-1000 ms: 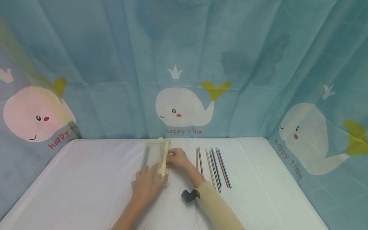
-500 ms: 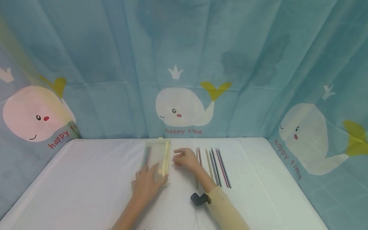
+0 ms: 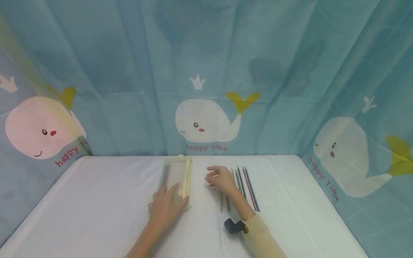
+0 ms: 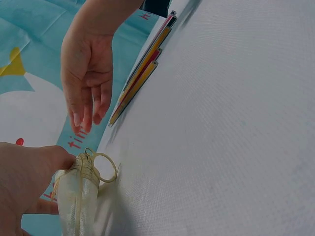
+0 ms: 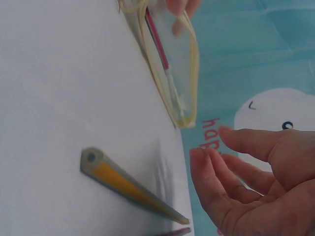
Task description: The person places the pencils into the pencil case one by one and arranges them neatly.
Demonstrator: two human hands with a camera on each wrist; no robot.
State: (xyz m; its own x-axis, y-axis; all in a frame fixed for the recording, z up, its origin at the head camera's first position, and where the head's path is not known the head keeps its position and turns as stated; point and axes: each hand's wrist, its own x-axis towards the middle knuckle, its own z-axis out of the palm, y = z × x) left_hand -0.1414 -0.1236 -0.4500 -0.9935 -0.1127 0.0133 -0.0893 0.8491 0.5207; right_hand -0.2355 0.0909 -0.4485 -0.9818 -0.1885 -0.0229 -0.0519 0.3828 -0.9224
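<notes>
A translucent pencil case (image 3: 176, 170) with a pale yellow zip edge lies on the white table, several pencils (image 3: 165, 175) showing inside along its left side. My left hand (image 3: 164, 206) holds the near end of the case, thumb at the zip edge and fingers spread across it. A ring-shaped zip pull (image 4: 107, 168) hangs by that thumb in the left wrist view. To the right of the case, my right hand (image 3: 222, 181) hovers with loosely bent fingers and holds nothing. Its forearm partly hides loose pencils (image 3: 251, 190); a yellow pencil (image 5: 130, 183) lies below this hand.
The loose pencils lie roughly side by side, pointing away from me. A black wrist camera (image 3: 235, 226) sits at the right sleeve. Behind the far table edge hangs a blue curtain (image 3: 129, 118) printed with whales.
My right hand has come out from the case's zip side and moved right, toward the loose pencils. A reddish pencil now shows inside the case. My left hand has stayed in place.
</notes>
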